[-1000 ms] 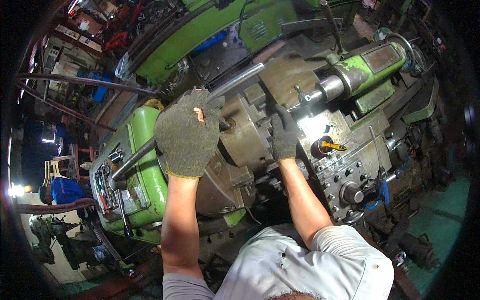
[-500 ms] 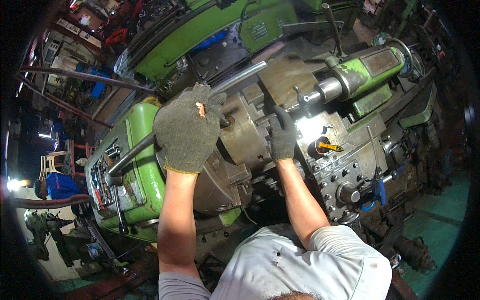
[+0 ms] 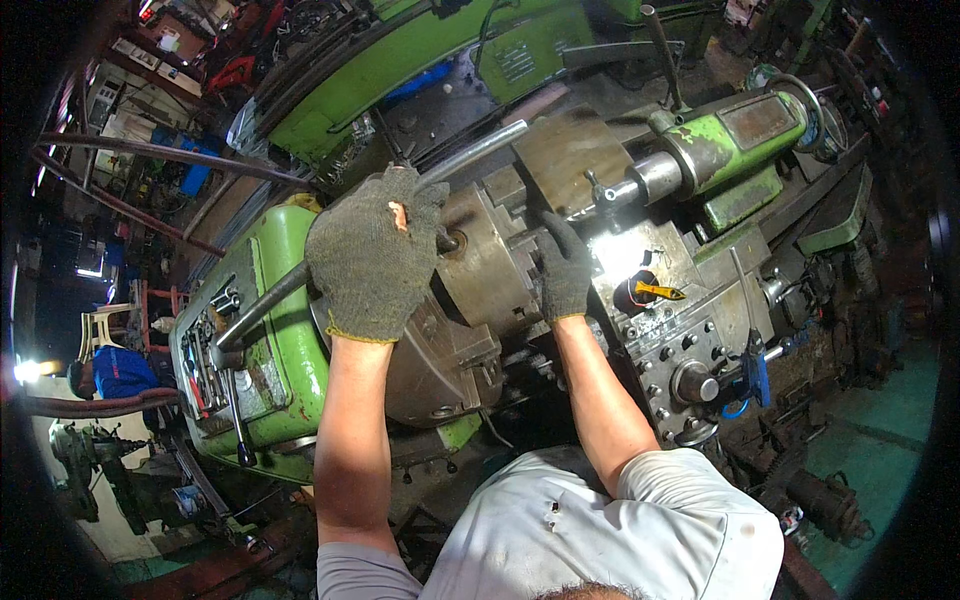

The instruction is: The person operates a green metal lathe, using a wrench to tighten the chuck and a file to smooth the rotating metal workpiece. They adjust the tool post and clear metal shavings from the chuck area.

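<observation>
My left hand (image 3: pixel 370 255), in a dark grey knit glove with a torn spot on its back, is closed round the long bar of a chuck key (image 3: pixel 478 155). The key's stem reaches toward a socket in the side of the lathe chuck (image 3: pixel 480 260). My right hand (image 3: pixel 565 270), gloved too, is at the chuck's front face beside a jaw (image 3: pixel 505 190). Its fingers are bent inward toward the chuck's middle, and what lies in them is hidden. Just beyond that hand is a flat brown metal plate (image 3: pixel 570 155); how it is held does not show.
The green headstock (image 3: pixel 290 250) carries a tray of loose tools (image 3: pixel 205 365) at left. At right stand the green tailstock (image 3: pixel 740 140) and the carriage (image 3: pixel 665 365), with a yellow-handled tool (image 3: pixel 658 291) on it. A blue-handled lever (image 3: pixel 762 380) hangs nearer me.
My left hand and the chuck key's bar have shifted slightly to the left. My right hand stays at the chuck face, nearly unmoved. The brown plate, blurred before, looks sharper.
</observation>
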`<state>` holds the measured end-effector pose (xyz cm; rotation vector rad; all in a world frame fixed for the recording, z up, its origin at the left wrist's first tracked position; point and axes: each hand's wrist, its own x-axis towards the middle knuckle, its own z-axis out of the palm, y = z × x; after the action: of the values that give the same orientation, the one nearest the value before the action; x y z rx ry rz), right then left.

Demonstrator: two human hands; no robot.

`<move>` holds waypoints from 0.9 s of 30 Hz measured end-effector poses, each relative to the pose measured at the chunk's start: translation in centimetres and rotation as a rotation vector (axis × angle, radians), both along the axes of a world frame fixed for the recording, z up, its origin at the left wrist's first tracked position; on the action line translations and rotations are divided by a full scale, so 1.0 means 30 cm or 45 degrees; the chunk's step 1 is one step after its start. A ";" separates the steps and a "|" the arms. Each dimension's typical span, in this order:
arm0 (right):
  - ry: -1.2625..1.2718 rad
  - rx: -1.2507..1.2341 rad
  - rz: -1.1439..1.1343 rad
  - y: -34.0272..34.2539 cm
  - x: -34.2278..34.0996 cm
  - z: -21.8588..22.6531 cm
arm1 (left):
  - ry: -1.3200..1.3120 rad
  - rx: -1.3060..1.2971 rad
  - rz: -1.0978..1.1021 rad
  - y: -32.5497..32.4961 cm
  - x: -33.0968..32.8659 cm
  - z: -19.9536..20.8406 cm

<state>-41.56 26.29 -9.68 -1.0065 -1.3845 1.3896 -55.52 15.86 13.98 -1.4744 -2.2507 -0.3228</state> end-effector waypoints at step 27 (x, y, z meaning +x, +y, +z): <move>0.169 -0.156 -0.033 -0.013 -0.018 -0.007 | -0.080 0.110 -0.428 0.020 -0.044 0.019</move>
<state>-42.11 25.91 -9.87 -0.9885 -1.1977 1.5087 -56.83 16.46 14.55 -1.8165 -2.0013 -0.5674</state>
